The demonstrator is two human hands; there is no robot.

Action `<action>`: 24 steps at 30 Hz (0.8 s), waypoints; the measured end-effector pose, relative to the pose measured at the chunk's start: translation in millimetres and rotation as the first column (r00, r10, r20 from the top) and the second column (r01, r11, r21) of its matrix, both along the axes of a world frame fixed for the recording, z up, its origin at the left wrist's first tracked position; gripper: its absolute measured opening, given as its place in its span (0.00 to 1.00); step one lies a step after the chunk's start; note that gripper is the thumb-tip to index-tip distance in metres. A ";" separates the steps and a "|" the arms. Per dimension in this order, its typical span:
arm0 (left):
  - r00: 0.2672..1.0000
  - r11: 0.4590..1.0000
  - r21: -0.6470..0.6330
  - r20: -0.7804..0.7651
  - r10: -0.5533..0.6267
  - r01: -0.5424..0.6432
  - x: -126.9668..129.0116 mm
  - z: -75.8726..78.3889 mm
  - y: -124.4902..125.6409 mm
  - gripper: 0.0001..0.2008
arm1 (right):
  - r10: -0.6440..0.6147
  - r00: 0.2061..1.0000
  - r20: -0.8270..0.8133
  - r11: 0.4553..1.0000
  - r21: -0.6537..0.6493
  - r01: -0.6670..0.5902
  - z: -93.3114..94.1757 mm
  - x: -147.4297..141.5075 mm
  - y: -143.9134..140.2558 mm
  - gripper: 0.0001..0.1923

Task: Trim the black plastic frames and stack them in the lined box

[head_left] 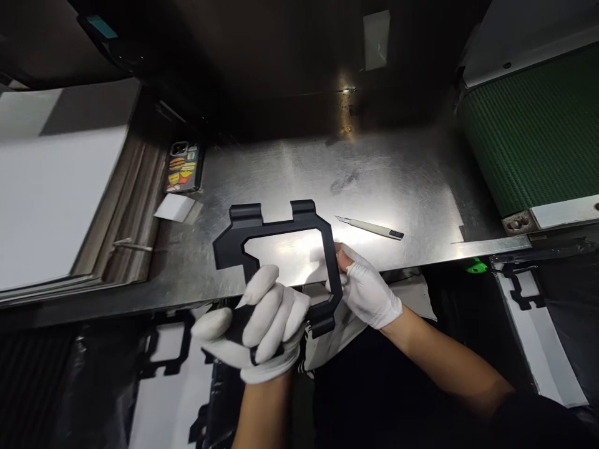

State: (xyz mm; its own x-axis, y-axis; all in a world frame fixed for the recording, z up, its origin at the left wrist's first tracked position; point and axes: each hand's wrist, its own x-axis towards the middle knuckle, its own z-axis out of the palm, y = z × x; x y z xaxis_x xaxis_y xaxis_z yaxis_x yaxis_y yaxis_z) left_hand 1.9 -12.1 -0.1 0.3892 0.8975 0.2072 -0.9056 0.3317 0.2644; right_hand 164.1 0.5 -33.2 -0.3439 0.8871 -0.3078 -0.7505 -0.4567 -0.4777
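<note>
A black plastic frame (327,249) with a squarish opening and two raised tabs is held up over the front edge of the metal table. My left hand (266,324), in a white glove, has its fingers wrapped around the lower left part of the frame. On the right side of it, my right hand (367,287) pinches the frame's edge; its glove leaves a fingertip bare, and some fingers are hidden behind the frame. A craft knife (372,227) with a pale handle lies on the table just beyond my right hand.
The metal table (290,162) carries a tall stack of white sheets (51,193) at left, beside a phone in a patterned case (183,167) and a small white block (175,207). A green conveyor belt (538,125) stands at right. Similar black frames (183,349) lie below the table edge.
</note>
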 end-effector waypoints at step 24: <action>0.260 0.651 0.395 -0.919 0.298 0.649 172.3 -1.4 -26.3 0.15 | -0.246 -0.086 0.965 0.706 0.240 0.666 8.4 304.0 -245.8 0.25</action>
State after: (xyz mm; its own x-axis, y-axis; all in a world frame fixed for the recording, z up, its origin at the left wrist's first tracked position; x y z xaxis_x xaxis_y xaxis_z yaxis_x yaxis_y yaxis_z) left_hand 174.2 -38.3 -1.4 0.8315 0.5554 -0.0083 0.1688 -0.2384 0.9564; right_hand 468.1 -245.3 -24.8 0.8486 0.5070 -0.1512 0.1146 -0.4551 -0.8831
